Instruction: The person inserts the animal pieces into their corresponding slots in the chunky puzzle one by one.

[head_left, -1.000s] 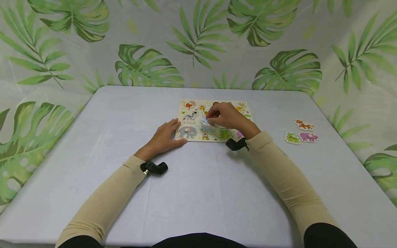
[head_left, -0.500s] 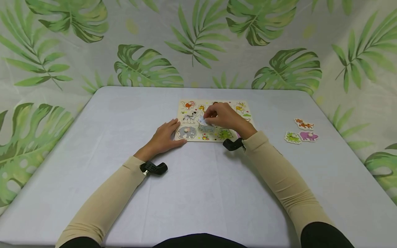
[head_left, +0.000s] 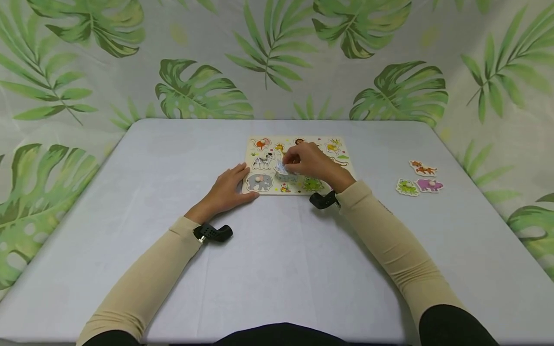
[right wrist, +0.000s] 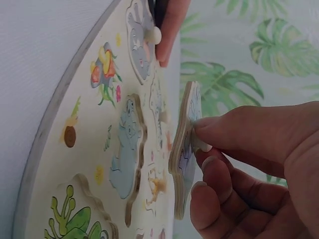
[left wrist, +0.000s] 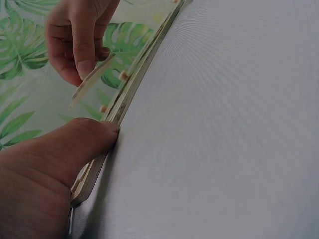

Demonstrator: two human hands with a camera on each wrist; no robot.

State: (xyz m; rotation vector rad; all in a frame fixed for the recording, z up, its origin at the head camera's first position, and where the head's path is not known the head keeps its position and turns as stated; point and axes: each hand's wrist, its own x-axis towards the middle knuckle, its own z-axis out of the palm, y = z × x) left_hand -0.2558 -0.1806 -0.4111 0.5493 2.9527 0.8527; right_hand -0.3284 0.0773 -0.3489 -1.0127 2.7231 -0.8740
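A wooden animal peg puzzle board (head_left: 337,166) lies flat on the grey table. My right hand (head_left: 289,166) pinches the peg of a blue-grey animal piece (head_left: 285,176) and holds it tilted on edge just above the board. In the right wrist view the piece (right wrist: 182,149) stands clear of its blue cut-out recess (right wrist: 124,149). My left hand (head_left: 240,180) rests flat at the board's front-left corner, beside the grey elephant piece (head_left: 259,181). In the left wrist view its thumb (left wrist: 84,142) presses on the board's edge (left wrist: 127,97).
Three loose pieces lie on the table to the right: an orange animal (head_left: 423,168), a green frog (head_left: 407,187) and a purple one (head_left: 429,184). A zebra piece (head_left: 263,161) sits in the board. A leaf-print cloth hangs behind and beside the table.
My right hand has shifted slightly left with the blue-grey piece, staying just above the board. The left hand has not moved.
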